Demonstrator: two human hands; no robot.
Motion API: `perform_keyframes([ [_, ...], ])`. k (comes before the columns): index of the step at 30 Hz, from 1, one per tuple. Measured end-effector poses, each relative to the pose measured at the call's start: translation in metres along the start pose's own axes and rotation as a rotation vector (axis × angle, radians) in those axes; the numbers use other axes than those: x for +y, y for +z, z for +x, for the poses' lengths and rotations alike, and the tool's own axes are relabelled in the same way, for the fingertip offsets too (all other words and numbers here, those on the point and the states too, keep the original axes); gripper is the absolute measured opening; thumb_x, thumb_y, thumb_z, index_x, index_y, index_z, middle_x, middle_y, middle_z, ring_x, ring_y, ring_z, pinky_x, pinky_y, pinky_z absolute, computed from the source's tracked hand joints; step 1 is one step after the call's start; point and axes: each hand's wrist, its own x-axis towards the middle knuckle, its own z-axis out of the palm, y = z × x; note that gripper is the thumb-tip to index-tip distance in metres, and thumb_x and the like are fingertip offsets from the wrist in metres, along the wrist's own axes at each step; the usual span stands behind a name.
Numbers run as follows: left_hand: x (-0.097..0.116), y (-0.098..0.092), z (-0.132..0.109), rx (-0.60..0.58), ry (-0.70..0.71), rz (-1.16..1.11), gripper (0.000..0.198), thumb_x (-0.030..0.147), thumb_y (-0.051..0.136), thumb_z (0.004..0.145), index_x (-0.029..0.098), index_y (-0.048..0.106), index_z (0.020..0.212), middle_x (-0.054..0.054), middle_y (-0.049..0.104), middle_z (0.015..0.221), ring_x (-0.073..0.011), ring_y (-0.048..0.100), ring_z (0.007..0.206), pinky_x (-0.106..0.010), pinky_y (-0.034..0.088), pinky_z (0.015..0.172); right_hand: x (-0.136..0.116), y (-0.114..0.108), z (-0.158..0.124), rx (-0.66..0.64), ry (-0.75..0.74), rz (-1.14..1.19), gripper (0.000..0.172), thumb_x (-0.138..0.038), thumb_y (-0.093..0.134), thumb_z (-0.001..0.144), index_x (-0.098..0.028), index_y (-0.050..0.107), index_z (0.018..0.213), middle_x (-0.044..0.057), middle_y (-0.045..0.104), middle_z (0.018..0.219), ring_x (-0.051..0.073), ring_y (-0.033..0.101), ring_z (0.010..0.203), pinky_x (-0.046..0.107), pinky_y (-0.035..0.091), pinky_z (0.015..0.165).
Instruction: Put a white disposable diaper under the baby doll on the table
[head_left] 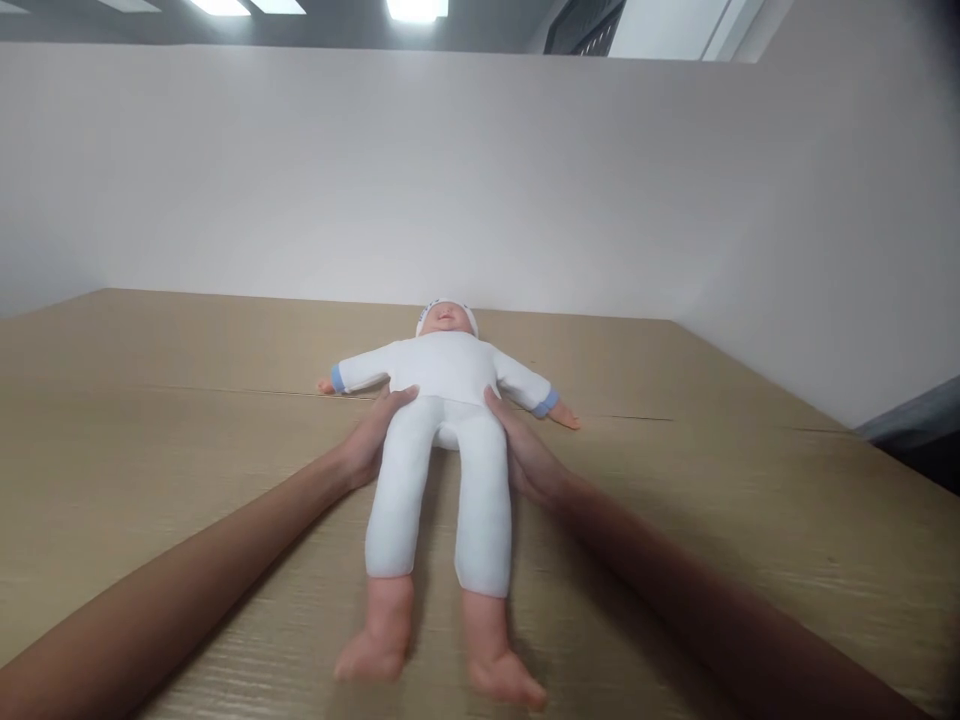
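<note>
A baby doll (442, 380) in a white suit with blue cuffs and a white cap lies on its back on a wooden table (150, 420), feet toward me and arms spread. My left hand (371, 440) grips the doll's left flank at the hip, thumb on top of the body. My right hand (525, 450) grips the opposite flank the same way. Both sets of fingers are tucked under the doll and hidden. The bare plastic feet (442, 665) point at the near edge.
A plain white wall (480, 180) rises right behind the table's far edge. The table's right edge runs diagonally, with a dark surface (919, 435) beyond it. Ceiling lights show at the top.
</note>
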Motion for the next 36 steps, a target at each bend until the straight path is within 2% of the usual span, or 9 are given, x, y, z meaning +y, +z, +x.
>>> perform_keyframes([
  [4, -0.001, 0.001, -0.001, 0.029, 0.016, 0.002, 0.075, 0.048, 0.082, 0.100, 0.021, 0.055, 0.164, -0.015, 0.077, 0.149, -0.0387, 0.072, 0.139, -0.049, 0.058, 0.115, 0.010, -0.002, -0.005, 0.082, -0.088, -0.018, 0.060, -0.052, 0.076, 0.102, -0.024, 0.069, 0.154, 0.008, 0.083, 0.144, 0.035, 0.074, 0.143, 0.052, 0.061, 0.125],
  [9, -0.001, 0.000, -0.001, 0.049, 0.013, -0.013, 0.075, 0.049, 0.082, 0.100, 0.015, 0.057, 0.162, -0.018, 0.079, 0.145, -0.0411, 0.070, 0.141, -0.048, 0.057, 0.115, 0.019, -0.006, -0.007, 0.090, -0.165, -0.051, 0.056, -0.053, 0.077, 0.098, -0.033, 0.071, 0.150, 0.000, 0.078, 0.153, 0.032, 0.066, 0.152, 0.052, 0.053, 0.132],
  [16, 0.001, 0.001, -0.005, -0.024, 0.083, 0.033, 0.065, 0.056, 0.079, 0.104, 0.021, 0.063, 0.157, -0.015, 0.075, 0.153, -0.0385, 0.065, 0.149, -0.049, 0.049, 0.127, 0.023, -0.010, -0.005, 0.147, -0.137, -0.113, 0.056, -0.057, 0.079, 0.098, -0.033, 0.072, 0.148, 0.000, 0.080, 0.149, 0.032, 0.068, 0.150, 0.051, 0.051, 0.133],
  [21, 0.002, -0.003, -0.013, -0.014, 0.046, 0.071, 0.061, 0.056, 0.078, 0.103, 0.020, 0.067, 0.151, -0.015, 0.076, 0.153, -0.0418, 0.063, 0.153, -0.048, 0.052, 0.125, 0.023, -0.008, -0.005, 0.119, -0.150, -0.070, 0.058, -0.056, 0.082, 0.095, -0.033, 0.072, 0.147, 0.001, 0.080, 0.150, 0.033, 0.070, 0.147, 0.049, 0.057, 0.128],
  [29, -0.002, -0.007, -0.014, -0.072, 0.087, 0.084, 0.065, 0.051, 0.078, 0.105, 0.023, 0.057, 0.160, -0.011, 0.065, 0.167, -0.0381, 0.057, 0.158, -0.046, 0.049, 0.129, 0.021, -0.008, -0.003, 0.095, -0.170, -0.079, 0.053, -0.058, 0.080, 0.099, -0.033, 0.073, 0.145, 0.001, 0.079, 0.152, 0.031, 0.070, 0.148, 0.051, 0.055, 0.130],
  [33, -0.003, -0.006, -0.014, -0.062, 0.115, 0.076, 0.070, 0.051, 0.079, 0.105, 0.023, 0.054, 0.164, -0.015, 0.063, 0.169, -0.0355, 0.063, 0.152, -0.047, 0.049, 0.130, 0.024, -0.012, 0.001, 0.124, -0.170, -0.169, 0.061, -0.066, 0.075, 0.099, -0.031, 0.071, 0.148, 0.004, 0.077, 0.154, 0.032, 0.070, 0.148, 0.052, 0.053, 0.131],
  [36, -0.004, -0.004, -0.017, -0.024, 0.121, 0.080, 0.075, 0.054, 0.081, 0.103, 0.024, 0.053, 0.166, -0.015, 0.066, 0.166, -0.0335, 0.065, 0.150, -0.046, 0.050, 0.129, 0.027, -0.014, 0.000, 0.163, -0.219, -0.286, 0.067, -0.072, 0.072, 0.098, -0.030, 0.071, 0.151, 0.004, 0.071, 0.163, 0.031, 0.064, 0.155, 0.052, 0.046, 0.136],
])
